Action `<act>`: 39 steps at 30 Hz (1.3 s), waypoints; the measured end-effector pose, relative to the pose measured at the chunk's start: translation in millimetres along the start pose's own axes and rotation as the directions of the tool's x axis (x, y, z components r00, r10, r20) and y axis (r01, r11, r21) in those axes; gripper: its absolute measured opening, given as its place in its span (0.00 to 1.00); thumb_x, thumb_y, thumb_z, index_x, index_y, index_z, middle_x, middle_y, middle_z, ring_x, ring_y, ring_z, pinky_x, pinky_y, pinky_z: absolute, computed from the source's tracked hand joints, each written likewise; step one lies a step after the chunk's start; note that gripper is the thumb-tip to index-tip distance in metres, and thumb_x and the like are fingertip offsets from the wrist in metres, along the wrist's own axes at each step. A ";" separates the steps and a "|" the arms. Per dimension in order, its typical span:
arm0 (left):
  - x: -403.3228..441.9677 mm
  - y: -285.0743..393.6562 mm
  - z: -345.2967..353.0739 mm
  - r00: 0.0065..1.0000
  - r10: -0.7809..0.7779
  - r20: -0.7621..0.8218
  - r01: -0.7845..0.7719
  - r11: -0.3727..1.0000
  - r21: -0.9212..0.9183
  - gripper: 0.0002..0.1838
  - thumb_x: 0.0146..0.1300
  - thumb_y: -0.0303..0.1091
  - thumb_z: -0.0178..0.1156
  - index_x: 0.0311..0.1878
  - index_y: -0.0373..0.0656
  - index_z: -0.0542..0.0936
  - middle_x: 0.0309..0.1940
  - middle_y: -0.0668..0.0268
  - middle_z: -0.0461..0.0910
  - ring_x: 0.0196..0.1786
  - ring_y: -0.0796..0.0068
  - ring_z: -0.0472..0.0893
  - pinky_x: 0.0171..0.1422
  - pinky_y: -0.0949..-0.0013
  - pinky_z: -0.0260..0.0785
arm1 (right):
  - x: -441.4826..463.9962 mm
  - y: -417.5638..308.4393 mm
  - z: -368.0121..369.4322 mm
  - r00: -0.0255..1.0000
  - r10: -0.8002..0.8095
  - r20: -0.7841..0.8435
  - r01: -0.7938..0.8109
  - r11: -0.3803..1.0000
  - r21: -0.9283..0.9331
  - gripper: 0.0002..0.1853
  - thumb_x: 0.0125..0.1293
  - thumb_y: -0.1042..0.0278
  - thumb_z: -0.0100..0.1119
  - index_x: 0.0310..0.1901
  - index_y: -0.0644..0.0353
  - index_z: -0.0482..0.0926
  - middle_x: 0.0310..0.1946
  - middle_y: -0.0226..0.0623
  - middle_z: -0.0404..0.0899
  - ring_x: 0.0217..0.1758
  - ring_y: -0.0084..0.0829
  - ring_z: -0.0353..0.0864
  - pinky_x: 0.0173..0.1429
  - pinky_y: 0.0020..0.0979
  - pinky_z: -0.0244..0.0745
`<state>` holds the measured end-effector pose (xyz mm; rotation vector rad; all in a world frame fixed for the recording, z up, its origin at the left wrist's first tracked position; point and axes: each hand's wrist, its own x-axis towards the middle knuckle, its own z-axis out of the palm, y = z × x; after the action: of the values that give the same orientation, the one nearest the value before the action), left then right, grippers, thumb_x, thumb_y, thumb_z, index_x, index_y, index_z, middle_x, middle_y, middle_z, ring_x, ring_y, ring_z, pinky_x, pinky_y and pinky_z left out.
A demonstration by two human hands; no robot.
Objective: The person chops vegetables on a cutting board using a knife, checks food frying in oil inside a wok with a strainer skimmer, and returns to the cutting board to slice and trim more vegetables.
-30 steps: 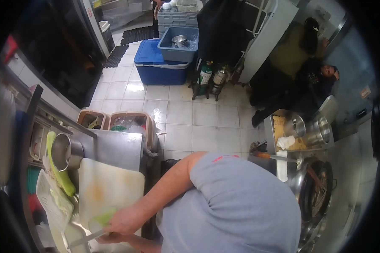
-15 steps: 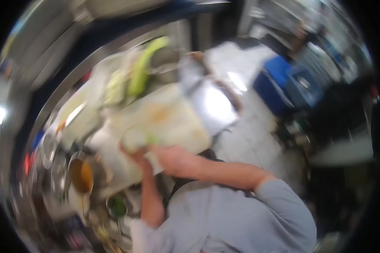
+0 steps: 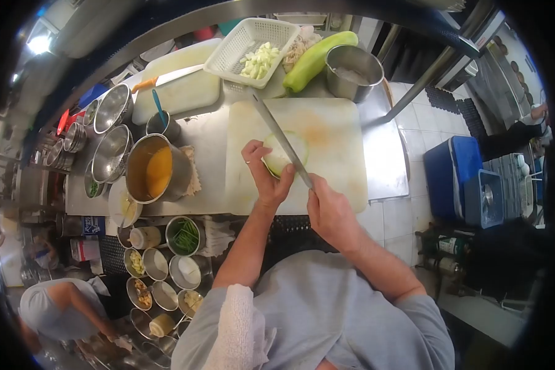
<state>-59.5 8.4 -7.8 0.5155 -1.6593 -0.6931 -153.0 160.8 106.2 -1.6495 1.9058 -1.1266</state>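
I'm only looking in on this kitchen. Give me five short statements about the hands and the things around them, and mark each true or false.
1. The right hand holds a knife. True.
2. The left hand rests away from the round piece. False: it is on that piece.
3. The round piece is over the board. True.
4. The basket is empty. False: pale cut pieces lie in it.
5. The long green vegetable lies beyond the board. True.
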 end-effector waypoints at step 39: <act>-5.6 3.5 4.0 0.999 -0.049 0.000 0.049 0.996 -0.074 0.36 0.49 0.46 0.77 0.52 0.48 0.62 0.50 0.55 0.58 0.56 0.59 0.59 0.61 0.54 0.57 | -16.8 -10.4 -20.7 0.960 0.217 0.178 -0.196 0.972 -0.129 0.18 0.66 0.78 0.53 0.57 0.67 0.68 0.36 0.59 0.80 0.37 0.59 0.80 0.39 0.52 0.76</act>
<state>-62.2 15.4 -9.9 0.5044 -1.6177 -0.7872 -157.2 183.4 123.1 -1.5097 1.9897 -0.7649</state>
